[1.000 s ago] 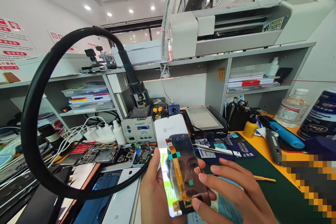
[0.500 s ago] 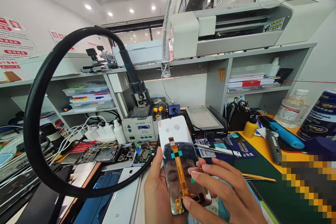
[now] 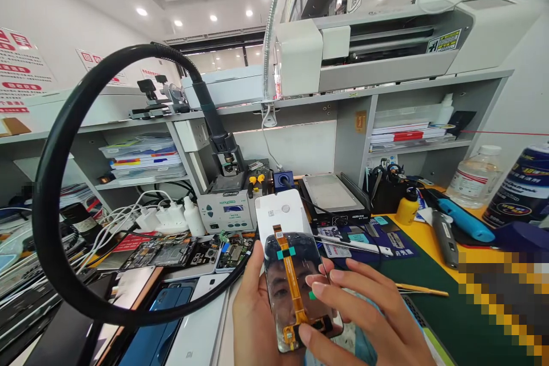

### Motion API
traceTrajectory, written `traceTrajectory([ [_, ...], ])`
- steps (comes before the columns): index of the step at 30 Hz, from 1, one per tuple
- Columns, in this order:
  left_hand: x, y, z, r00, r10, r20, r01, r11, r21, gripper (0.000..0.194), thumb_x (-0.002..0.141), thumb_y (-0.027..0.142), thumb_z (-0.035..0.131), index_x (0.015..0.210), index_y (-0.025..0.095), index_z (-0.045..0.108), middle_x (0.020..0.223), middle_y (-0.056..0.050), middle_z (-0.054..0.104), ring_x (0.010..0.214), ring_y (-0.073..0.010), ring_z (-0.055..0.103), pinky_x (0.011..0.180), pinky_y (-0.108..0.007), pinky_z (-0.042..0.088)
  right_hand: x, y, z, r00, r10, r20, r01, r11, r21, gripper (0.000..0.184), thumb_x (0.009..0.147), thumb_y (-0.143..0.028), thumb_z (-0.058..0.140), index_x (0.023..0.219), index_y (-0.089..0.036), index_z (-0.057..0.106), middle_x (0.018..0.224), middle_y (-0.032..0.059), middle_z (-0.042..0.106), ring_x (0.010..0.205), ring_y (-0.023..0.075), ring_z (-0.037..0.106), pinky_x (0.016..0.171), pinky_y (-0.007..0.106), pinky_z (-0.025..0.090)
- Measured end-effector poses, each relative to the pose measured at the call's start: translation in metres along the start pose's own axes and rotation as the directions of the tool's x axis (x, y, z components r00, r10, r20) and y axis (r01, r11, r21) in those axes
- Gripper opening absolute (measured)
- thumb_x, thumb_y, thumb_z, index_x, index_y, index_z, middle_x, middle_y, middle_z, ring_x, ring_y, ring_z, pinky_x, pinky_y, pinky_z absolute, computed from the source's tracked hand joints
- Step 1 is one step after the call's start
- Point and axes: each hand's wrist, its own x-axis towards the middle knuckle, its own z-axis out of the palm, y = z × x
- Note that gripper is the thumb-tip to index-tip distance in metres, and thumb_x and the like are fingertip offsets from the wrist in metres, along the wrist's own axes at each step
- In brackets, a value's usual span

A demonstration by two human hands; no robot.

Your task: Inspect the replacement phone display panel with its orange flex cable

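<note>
My left hand grips a phone display panel upright by its left edge, back side facing me. The panel's back is white at the top and mirror-like lower down, with an orange flex cable running down its middle. My right hand touches the panel's right side. Its thumb presses the black connector end of the cable near the bottom, and its fingers rest curved over the shiny back.
A black hose loop arcs at the left above phones and circuit boards. A soldering station, a heating plate, a yellow bottle, a blue tool and a clear bottle stand behind.
The panel has sunk a little and tilted, so more of its white top shows. My right thumb has slid down to the cable's connector end.
</note>
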Motion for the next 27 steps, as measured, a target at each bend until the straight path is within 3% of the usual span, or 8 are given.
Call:
traceTrajectory([
  [3, 0.000, 0.000, 0.000, 0.999, -0.010, -0.038, 0.010, 1.000, -0.006, 0.064, 0.093, 0.061, 0.044, 0.097, 0.007, 0.078, 0.080, -0.016, 0.074, 0.080, -0.0320, 0.071, 0.077, -0.043, 0.053, -0.001, 0.001, -0.001, 1.000, -0.024, 0.005, 0.024, 0.999, -0.031, 0.017, 0.090, -0.020, 0.067, 0.102, -0.029, 0.076, 0.125, 0.0048, 0.062, 0.122, 0.0263, 0.054, 0.112, 0.050, 0.039],
  [10, 0.001, 0.001, 0.002, 0.997, 0.039, -0.072, -0.042, 0.998, -0.042, 0.056, 0.093, 0.056, 0.048, 0.104, 0.010, 0.077, 0.080, -0.013, 0.075, 0.081, -0.0301, 0.071, 0.079, -0.040, 0.051, 0.004, 0.002, -0.005, 0.999, -0.030, 0.024, 0.030, 1.000, -0.002, 0.019, 0.094, -0.019, 0.062, 0.098, -0.030, 0.076, 0.121, 0.0002, 0.067, 0.122, 0.0191, 0.054, 0.120, 0.040, 0.032],
  [13, -0.001, 0.001, 0.003, 0.999, 0.001, -0.044, -0.003, 0.999, -0.041, 0.062, 0.093, 0.060, 0.044, 0.099, 0.008, 0.078, 0.082, -0.015, 0.075, 0.082, -0.0310, 0.071, 0.079, -0.041, 0.052, 0.002, 0.002, -0.005, 0.999, -0.033, 0.013, 0.034, 0.999, -0.030, 0.018, 0.092, -0.020, 0.065, 0.101, -0.030, 0.076, 0.121, 0.0019, 0.068, 0.122, 0.0213, 0.055, 0.118, 0.044, 0.035],
  [19, -0.005, 0.003, 0.006, 0.997, -0.074, -0.006, 0.074, 0.997, -0.014, 0.074, 0.091, 0.067, 0.040, 0.095, 0.004, 0.078, 0.086, -0.018, 0.074, 0.084, -0.0323, 0.070, 0.078, -0.041, 0.053, 0.000, 0.004, -0.010, 0.998, -0.045, 0.046, 0.047, 0.999, -0.026, 0.022, 0.096, -0.022, 0.060, 0.102, -0.034, 0.077, 0.115, -0.0018, 0.073, 0.121, 0.0186, 0.058, 0.120, 0.040, 0.034],
  [22, -0.005, 0.002, 0.007, 0.999, -0.017, -0.040, 0.017, 1.000, 0.000, 0.069, 0.092, 0.064, 0.043, 0.094, 0.005, 0.078, 0.082, -0.017, 0.075, 0.083, -0.0318, 0.071, 0.079, -0.041, 0.053, 0.002, 0.003, -0.011, 0.998, -0.035, 0.044, 0.036, 0.999, -0.018, 0.021, 0.096, -0.022, 0.060, 0.100, -0.034, 0.077, 0.110, -0.0016, 0.075, 0.117, 0.0182, 0.060, 0.119, 0.039, 0.036],
  [27, -0.005, 0.001, 0.006, 0.997, 0.057, -0.050, -0.059, 0.998, -0.036, 0.059, 0.095, 0.056, 0.045, 0.103, 0.007, 0.078, 0.086, -0.016, 0.076, 0.079, -0.0285, 0.072, 0.078, -0.040, 0.053, 0.007, 0.002, -0.011, 1.000, -0.028, 0.007, 0.028, 1.000, 0.009, 0.022, 0.098, -0.021, 0.059, 0.097, -0.032, 0.077, 0.110, -0.0023, 0.074, 0.119, 0.0159, 0.057, 0.121, 0.035, 0.031],
])
